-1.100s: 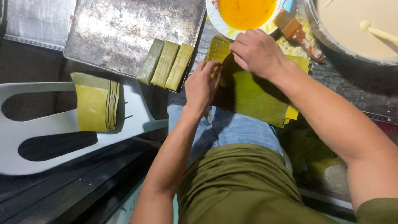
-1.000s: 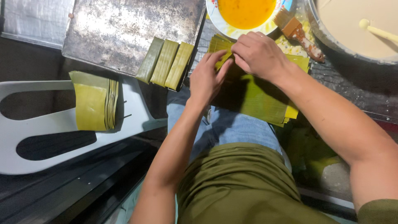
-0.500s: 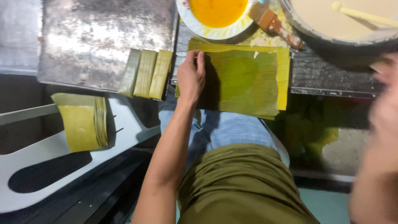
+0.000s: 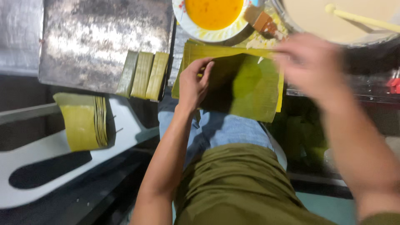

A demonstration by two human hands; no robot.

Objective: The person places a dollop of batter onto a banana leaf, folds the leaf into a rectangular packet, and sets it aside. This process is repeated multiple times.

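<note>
Green banana leaf sheets point(image 4: 250, 87) stacked flat on the bench edge above the lap, left hand point(image 4: 195, 85) resting on their left side with fingers loosely curled, right hand point(image 4: 310, 66) blurred above their right corner, grip unclear, three folded leaf parcels point(image 4: 143, 75) on a metal tray point(image 4: 91, 37) to the left, plate of orange liquid point(image 4: 213, 14) just beyond the sheets.

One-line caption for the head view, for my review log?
Left hand presses a flat stack of banana leaves while the blurred right hand hovers above it, beside three folded leaf parcels on a metal tray.
</note>
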